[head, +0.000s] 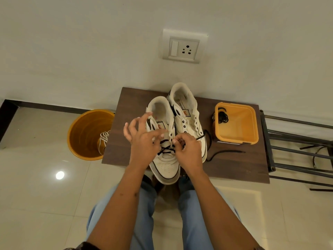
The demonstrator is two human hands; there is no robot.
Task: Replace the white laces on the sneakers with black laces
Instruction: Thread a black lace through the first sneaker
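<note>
Two white sneakers stand on a small dark wooden table [232,170]. The near sneaker [166,166] has a black lace [166,149] crossed through its lower eyelets. My left hand [142,141] pinches this sneaker's left eyelet flap with thumb and forefinger, its other fingers spread upward. My right hand [189,152] pinches the black lace at the right eyelets. A loose length of the lace [225,152] trails right across the table. The far sneaker [186,112] has bare eyelets. A coiled black lace [223,115] lies in a yellow tub [239,139].
An orange bucket [81,134] on the floor left of the table holds white laces [104,138]. A dark metal rack [295,152] stands right of the table. A wall socket [183,48] is on the wall behind. My knees are under the table's near edge.
</note>
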